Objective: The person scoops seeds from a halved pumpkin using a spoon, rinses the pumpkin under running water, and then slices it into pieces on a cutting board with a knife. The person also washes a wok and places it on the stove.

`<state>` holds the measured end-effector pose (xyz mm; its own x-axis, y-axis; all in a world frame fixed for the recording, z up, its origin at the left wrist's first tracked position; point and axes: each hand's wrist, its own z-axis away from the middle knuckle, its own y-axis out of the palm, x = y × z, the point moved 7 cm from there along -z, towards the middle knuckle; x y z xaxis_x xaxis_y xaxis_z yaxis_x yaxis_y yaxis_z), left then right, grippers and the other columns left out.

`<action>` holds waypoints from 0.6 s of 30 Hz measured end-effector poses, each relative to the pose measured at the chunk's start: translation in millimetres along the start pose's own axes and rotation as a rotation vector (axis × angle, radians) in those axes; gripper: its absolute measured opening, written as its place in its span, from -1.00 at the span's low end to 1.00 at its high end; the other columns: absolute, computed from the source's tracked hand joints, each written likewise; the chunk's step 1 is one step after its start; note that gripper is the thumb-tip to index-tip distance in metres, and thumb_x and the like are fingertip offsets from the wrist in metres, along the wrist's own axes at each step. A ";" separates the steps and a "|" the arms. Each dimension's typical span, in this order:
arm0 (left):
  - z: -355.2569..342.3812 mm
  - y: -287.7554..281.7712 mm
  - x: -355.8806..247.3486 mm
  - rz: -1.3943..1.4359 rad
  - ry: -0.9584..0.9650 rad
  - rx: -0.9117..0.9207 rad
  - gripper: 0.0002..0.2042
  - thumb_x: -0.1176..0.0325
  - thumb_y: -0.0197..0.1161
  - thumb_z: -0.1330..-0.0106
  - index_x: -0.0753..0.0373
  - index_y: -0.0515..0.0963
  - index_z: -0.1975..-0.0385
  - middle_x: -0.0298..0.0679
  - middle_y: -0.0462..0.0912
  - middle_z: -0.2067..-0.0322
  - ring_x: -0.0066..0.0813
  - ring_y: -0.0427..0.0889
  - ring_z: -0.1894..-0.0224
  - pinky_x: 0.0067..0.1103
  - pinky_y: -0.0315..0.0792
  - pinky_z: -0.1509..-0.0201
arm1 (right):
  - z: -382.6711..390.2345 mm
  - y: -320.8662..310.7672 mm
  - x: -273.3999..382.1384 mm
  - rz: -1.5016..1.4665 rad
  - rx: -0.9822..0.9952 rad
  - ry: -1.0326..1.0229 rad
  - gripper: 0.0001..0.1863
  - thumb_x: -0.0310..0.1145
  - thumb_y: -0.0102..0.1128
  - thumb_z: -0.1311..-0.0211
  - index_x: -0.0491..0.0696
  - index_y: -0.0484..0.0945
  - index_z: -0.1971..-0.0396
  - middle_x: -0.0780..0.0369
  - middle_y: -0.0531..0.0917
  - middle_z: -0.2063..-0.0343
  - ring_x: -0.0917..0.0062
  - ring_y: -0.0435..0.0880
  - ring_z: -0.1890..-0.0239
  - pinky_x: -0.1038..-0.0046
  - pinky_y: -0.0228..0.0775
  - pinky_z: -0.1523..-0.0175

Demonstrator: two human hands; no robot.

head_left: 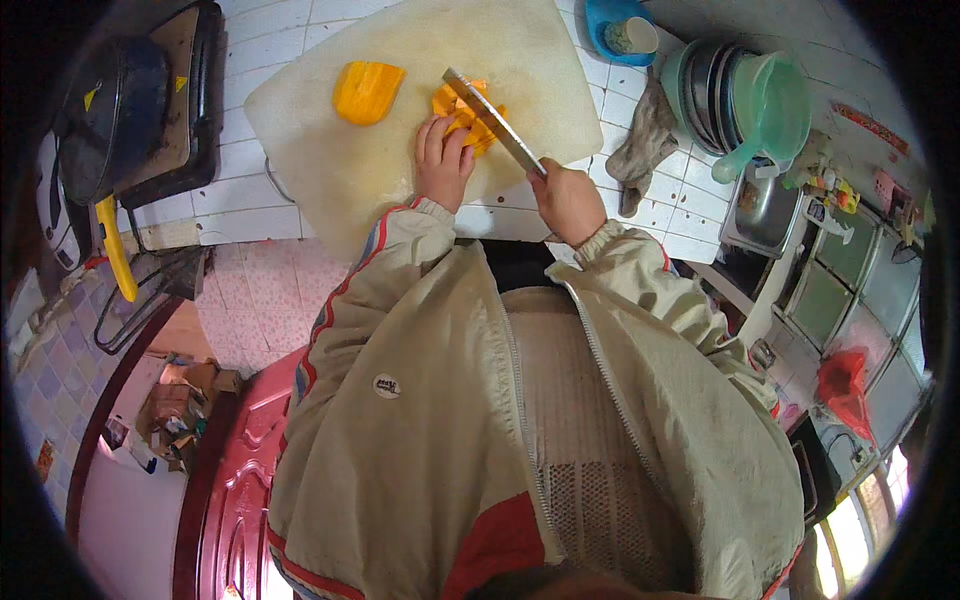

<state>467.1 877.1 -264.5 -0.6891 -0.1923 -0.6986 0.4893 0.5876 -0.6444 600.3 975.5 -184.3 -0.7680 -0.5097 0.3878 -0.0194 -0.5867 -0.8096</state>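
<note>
My right hand is closed round the handle of a kitchen knife. Its blade slants up and left across cut orange pumpkin pieces, partly hiding them. With bent fingertips, my left hand presses on the near side of these pieces, just left of the blade. A larger pumpkin chunk lies apart from them to the left. All the pumpkin rests on a big whitish cutting board, which sticks out over the counter's front edge.
On the left, a dark pan with a yellow handle stands on a black stove. Right of the board are a grey cloth, a blue container with a cup, stacked basins, a green dipper and a sink.
</note>
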 end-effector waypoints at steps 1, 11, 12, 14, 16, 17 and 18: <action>2.8 2.2 1.6 -0.017 -0.004 -0.008 -0.68 0.46 0.28 -0.12 0.24 0.47 0.10 -0.14 0.34 -0.10 -0.02 0.29 -0.19 -0.24 0.23 -0.25 | 0.9 4.2 0.2 0.028 0.024 0.020 -0.74 -0.23 0.04 -0.26 -0.15 0.50 0.39 -0.05 0.59 0.60 0.00 0.60 0.49 0.07 0.45 0.36; 3.4 -4.3 2.6 0.008 -0.063 -0.075 -0.69 0.47 0.24 -0.16 0.28 0.41 0.09 -0.06 0.27 -0.12 -0.01 0.30 -0.13 -0.22 0.23 -0.20 | -5.3 -3.6 13.5 0.022 0.071 -0.034 -0.77 -0.27 0.05 -0.25 -0.15 0.50 0.38 -0.05 0.59 0.60 0.01 0.60 0.48 0.06 0.43 0.37; 4.2 -3.4 3.3 -0.002 -0.074 -0.068 -0.70 0.47 0.24 -0.17 0.28 0.41 0.10 -0.06 0.27 -0.12 0.00 0.30 -0.13 -0.22 0.23 -0.20 | -5.4 0.1 12.7 0.033 0.079 -0.033 -0.78 -0.28 0.06 -0.25 -0.15 0.50 0.38 -0.05 0.57 0.62 0.01 0.59 0.50 0.07 0.42 0.39; 6.4 -1.3 5.0 -0.022 -0.096 -0.051 -0.72 0.47 0.24 -0.17 0.29 0.41 0.13 -0.05 0.26 -0.13 0.00 0.30 -0.12 -0.21 0.23 -0.20 | -4.7 3.0 13.6 0.041 0.099 -0.014 -0.79 -0.29 0.06 -0.26 -0.15 0.49 0.37 -0.04 0.57 0.61 0.01 0.58 0.50 0.07 0.41 0.38; 7.3 2.2 7.9 -0.028 -0.123 -0.035 -0.74 0.45 0.24 -0.17 0.27 0.45 0.14 -0.08 0.27 -0.13 -0.02 0.32 -0.14 -0.24 0.29 -0.17 | -7.4 5.7 13.5 0.080 0.130 0.017 -0.80 -0.30 0.06 -0.25 -0.15 0.49 0.37 -0.04 0.58 0.59 0.01 0.59 0.48 0.07 0.42 0.36; 7.2 3.9 9.5 -0.034 -0.134 -0.030 -0.75 0.44 0.24 -0.17 0.26 0.47 0.15 -0.09 0.28 -0.13 -0.02 0.32 -0.15 -0.26 0.32 -0.16 | -9.8 6.7 13.5 0.099 0.144 0.030 -0.80 -0.30 0.06 -0.25 -0.15 0.49 0.37 -0.04 0.59 0.59 0.01 0.59 0.47 0.07 0.43 0.35; 8.2 5.1 9.3 -0.053 -0.135 -0.026 -0.76 0.45 0.22 -0.17 0.26 0.47 0.16 -0.08 0.28 -0.12 -0.02 0.33 -0.14 -0.26 0.32 -0.16 | -11.5 9.7 13.6 0.108 0.167 0.028 -0.80 -0.30 0.06 -0.25 -0.14 0.49 0.36 -0.04 0.59 0.58 0.01 0.60 0.47 0.07 0.43 0.35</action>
<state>467.5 871.8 -276.8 -0.6350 -0.3266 -0.7001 0.4387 0.5934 -0.6748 582.3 970.0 -191.9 -0.7775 -0.5589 0.2884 0.1690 -0.6273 -0.7602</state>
